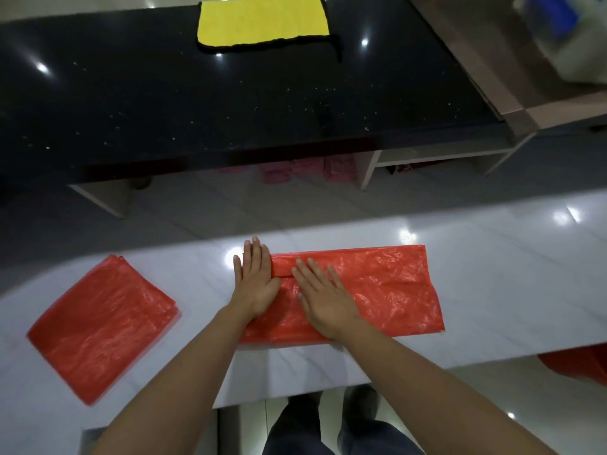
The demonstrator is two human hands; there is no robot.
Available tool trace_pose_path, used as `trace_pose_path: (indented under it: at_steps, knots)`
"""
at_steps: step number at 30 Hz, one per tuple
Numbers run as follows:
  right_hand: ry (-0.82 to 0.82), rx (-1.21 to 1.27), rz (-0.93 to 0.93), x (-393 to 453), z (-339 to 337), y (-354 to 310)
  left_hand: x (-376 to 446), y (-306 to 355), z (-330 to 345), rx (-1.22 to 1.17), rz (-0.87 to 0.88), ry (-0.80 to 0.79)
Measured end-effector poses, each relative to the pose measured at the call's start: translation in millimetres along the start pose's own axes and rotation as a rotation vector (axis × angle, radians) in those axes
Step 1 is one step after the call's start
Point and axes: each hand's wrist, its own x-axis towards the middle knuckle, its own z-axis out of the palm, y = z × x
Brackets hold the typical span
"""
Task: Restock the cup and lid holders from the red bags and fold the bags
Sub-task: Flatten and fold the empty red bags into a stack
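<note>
What you can't make out

Your hands cover the left end of the bag (pixel 377 290), so its folds there are hidden. A red thing (pixel 578 364) below the tabletop (pixel 492 257) is cut off at the right edge. The white and blue object (pixel 565 31) top right is blurred; pink cloths (pixel 305 169) under the black tabletop (pixel 197 103) sit in shadow.

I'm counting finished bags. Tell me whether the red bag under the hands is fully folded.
Partly folded. The red bag lies as a long strip under both flat hands, while the folded stack beside it is a compact square.
</note>
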Motion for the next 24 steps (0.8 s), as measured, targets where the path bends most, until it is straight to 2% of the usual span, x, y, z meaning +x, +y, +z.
trace_pose_path:
  at_steps: [1,3,5,7,10,12,15,17,21,24]
  knots:
    - [-0.013,-0.019,0.014,0.0,2.4,3.4,-2.2,-3.7,-3.2,-0.098,0.007,0.028]
    - [-0.018,-0.042,0.020,-0.7,6.2,7.6,-9.3,-8.2,-8.2,-0.312,-0.044,0.185]
    - [-0.020,-0.058,0.014,-0.7,8.8,9.0,-16.9,-6.8,-12.3,-0.442,-0.157,0.377]
    - [-0.021,-0.068,0.011,-1.0,10.1,9.5,-20.7,-1.5,-17.6,-0.526,-0.285,0.457]
    - [-0.026,-0.058,0.014,0.3,10.4,10.5,-16.5,1.2,-29.8,-0.679,-0.467,0.343]
    - [-0.034,-0.048,0.013,2.6,9.3,10.5,-11.8,-1.9,-33.0,-0.726,-0.500,0.235]
    - [-0.026,-0.023,-0.003,2.2,3.1,8.2,-11.2,-1.1,-39.4,-0.712,-0.477,0.190]
    - [0.041,-0.018,0.015,-6.3,-2.6,8.6,-12.0,-1.1,-47.7,-0.675,-0.443,0.193]
    - [0.180,-0.049,0.191,-43.0,-9.5,24.1,-16.4,1.1,-73.5,-0.566,-0.378,0.204]
    - [0.144,-0.080,0.351,-72.7,-6.1,44.0,-20.5,12.4,-96.7,-0.496,-0.335,0.222]
